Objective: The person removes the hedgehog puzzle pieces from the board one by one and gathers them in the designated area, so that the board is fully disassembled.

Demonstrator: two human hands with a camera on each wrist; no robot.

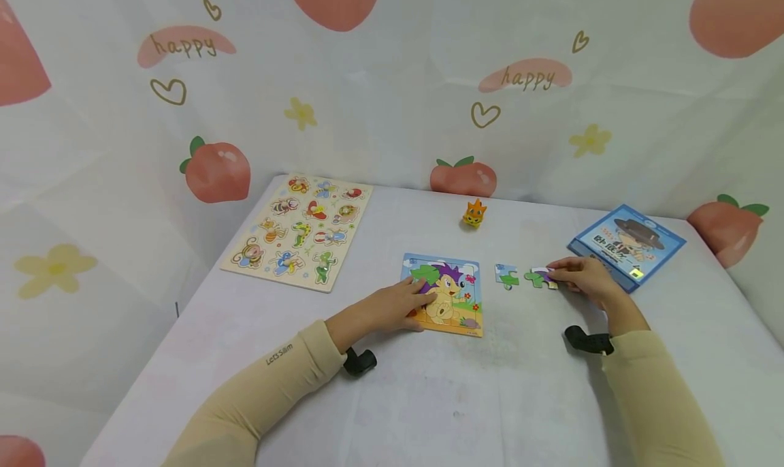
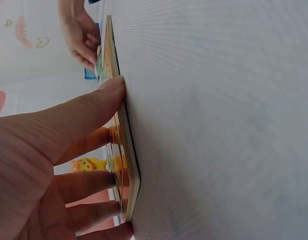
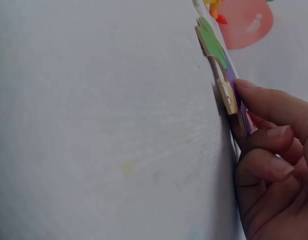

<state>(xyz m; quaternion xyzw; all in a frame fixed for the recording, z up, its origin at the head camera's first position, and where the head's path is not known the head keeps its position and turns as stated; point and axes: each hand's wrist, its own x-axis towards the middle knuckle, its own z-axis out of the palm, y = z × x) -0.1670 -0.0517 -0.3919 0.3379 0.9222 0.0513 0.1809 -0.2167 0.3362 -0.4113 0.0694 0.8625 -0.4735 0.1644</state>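
A square hedgehog jigsaw puzzle (image 1: 454,310) lies flat on the white table. My left hand (image 1: 401,306) rests on its left side. In the left wrist view the thumb (image 2: 111,87) touches the board's edge, and the other fingers lie fairly straight over the picture. My right hand (image 1: 584,278) pinches a green and purple puzzle piece (image 1: 535,278) by its right end, low over the table. Between that piece and the board lies a blue and green puzzle piece (image 1: 506,274). The right wrist view shows the pinched piece (image 3: 212,42) edge-on, thumb and fingers partly hiding it.
Right behind my right hand is a blue box (image 1: 631,242) with a cartoon figure in a hat. A small orange and yellow toy (image 1: 474,213) stands at the back. At the left lies a wooden insect board (image 1: 245,274). A printed cloth (image 1: 392,113) hangs behind the table.
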